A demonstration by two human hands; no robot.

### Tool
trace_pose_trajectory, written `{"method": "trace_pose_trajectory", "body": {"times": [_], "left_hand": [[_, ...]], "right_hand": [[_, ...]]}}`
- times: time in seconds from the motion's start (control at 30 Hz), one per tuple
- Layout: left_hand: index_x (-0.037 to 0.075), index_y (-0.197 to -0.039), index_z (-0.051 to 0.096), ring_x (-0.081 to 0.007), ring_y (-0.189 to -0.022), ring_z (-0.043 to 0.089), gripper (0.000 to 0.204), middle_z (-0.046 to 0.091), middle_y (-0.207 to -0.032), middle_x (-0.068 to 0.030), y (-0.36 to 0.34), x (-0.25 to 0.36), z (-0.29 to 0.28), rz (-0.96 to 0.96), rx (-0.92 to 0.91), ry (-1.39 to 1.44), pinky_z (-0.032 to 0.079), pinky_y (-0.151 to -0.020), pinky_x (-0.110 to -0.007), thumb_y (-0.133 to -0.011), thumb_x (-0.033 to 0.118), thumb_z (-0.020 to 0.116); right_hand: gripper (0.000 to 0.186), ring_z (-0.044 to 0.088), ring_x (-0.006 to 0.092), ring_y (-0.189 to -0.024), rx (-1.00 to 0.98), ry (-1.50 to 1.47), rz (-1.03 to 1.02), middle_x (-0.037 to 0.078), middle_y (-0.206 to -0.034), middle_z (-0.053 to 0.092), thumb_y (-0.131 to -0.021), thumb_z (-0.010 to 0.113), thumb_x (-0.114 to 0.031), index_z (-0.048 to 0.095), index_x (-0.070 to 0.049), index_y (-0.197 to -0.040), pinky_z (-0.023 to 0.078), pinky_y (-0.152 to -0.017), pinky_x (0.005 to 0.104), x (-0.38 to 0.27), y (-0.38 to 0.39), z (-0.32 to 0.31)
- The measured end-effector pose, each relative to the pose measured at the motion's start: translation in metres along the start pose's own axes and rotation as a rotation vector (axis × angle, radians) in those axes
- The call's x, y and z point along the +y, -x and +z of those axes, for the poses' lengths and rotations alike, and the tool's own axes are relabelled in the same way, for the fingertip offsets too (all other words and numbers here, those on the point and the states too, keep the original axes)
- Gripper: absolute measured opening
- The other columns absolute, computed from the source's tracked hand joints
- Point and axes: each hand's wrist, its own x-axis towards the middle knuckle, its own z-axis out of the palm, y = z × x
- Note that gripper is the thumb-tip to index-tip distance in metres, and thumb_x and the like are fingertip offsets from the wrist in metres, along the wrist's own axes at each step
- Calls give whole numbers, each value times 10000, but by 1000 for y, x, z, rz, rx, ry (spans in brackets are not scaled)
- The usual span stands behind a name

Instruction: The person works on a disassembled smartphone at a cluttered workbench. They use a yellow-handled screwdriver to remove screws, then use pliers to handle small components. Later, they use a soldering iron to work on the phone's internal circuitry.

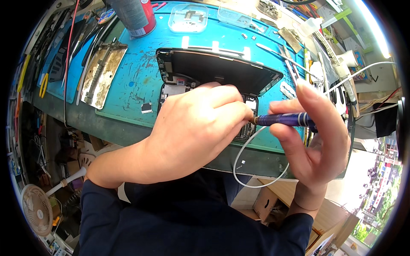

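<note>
A dark phone lies opened, its screen half raised along the back and its inside partly hidden by my hands. My left hand covers much of it, fingers curled and pinched at the tip of a purple screwdriver; what they hold is hidden. My right hand grips that screwdriver, which lies nearly level, its tip at my left fingertips. A white cable loops below the phone. A small square metal plate lies on the blue mat left of the phone.
A spray can and clear trays with small parts stand at the back. A stained metal fixture and pliers lie left. Tweezers and other tools crowd the right. A small fan stands lower left.
</note>
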Motion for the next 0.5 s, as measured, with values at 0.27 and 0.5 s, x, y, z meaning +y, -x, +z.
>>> {"method": "trace_pose_trajectory", "body": {"times": [0.27, 0.5], "left_hand": [[61, -995, 737, -315, -864, 701, 193, 725, -973, -92, -1, 0, 0, -1, 1, -5, 570, -720, -389, -807, 31, 768], [55, -1001, 738, -324, -864, 699, 221, 725, -965, -100, 1, 0, -1, 12, 15, 2, 569, -723, -396, -787, 36, 790]], "right_hand": [[635, 745, 276, -931, 41, 26, -22, 214, -1099, 749, -899, 797, -96, 513, 49, -1449, 584, -855, 362, 0, 0, 4], [632, 748, 275, -908, 8, -71, 19, 226, -1125, 743, -877, 800, -37, 519, 74, -1432, 587, -870, 378, -5, -2, 4]]}}
